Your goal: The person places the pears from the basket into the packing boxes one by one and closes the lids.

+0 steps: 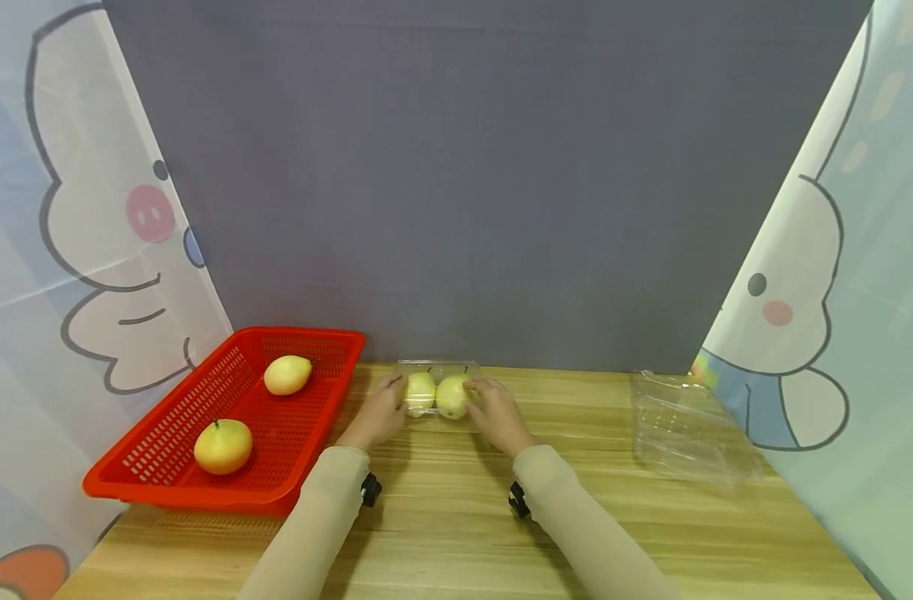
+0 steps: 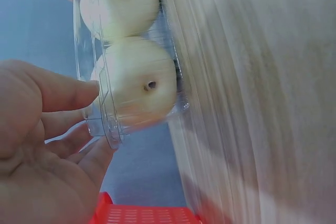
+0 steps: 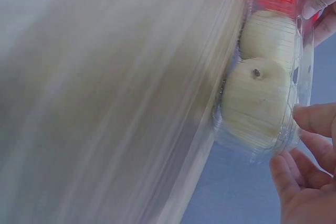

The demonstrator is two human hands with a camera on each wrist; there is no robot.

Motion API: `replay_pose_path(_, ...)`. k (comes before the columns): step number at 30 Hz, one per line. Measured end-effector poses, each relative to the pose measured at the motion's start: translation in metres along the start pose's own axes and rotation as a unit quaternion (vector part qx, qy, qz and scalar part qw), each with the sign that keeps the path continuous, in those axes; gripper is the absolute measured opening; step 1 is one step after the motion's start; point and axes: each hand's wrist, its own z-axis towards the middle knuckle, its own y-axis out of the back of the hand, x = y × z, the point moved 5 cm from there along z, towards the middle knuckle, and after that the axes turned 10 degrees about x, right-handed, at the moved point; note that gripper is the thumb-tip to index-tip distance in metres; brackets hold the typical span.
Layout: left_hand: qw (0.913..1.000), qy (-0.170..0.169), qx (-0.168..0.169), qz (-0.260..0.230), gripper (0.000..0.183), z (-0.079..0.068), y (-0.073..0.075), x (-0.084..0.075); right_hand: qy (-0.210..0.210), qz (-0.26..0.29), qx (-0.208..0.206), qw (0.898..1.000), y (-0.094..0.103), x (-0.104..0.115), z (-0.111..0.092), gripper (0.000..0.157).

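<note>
Two yellow pears, a left one [image 1: 420, 392] and a right one [image 1: 453, 397], sit side by side in a clear plastic clamshell box [image 1: 439, 363] at the back of the table. My left hand [image 1: 383, 410] grips the box's left end; in the left wrist view thumb and fingers pinch the rim [image 2: 108, 121] at a corner. At the opposite end my right hand [image 1: 499, 414] pinches the edge, its fingertips [image 3: 281, 165] at the corner in the right wrist view. The clear lid lies over the pears.
A red plastic basket [image 1: 332, 421] stands on the left with two more pears in it, one behind [image 1: 287, 375] and one in front [image 1: 223, 447]. More clear plastic packaging [image 1: 684, 429] lies at the right of the wooden table [image 1: 456, 533]. A grey cloth [image 1: 501, 183] hangs behind.
</note>
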Motion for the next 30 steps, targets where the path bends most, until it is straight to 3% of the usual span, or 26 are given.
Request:
replay_pose_path(6, 0.9997, -0.001, -0.019, 0.017, 0.049, 0.002, 0.004, 0.005, -0.014, 0.008, -0.015, 1.000, -0.006, 0.000, 0.006, 0.035)
replay_pose_path(21, 0.9994, 0.028, -0.020, 0.005, 0.048, 0.011, 0.007, 0.016, -0.025, 0.001, -0.035, 0.999, -0.015, 0.000, 0.016, 0.033)
replay_pose_path(30, 0.9992, 0.025, -0.029, 0.012, 0.047, 0.014, 0.010, 0.017, -0.015, 0.012, -0.054, 0.998, -0.017, 0.000, 0.019, 0.032)
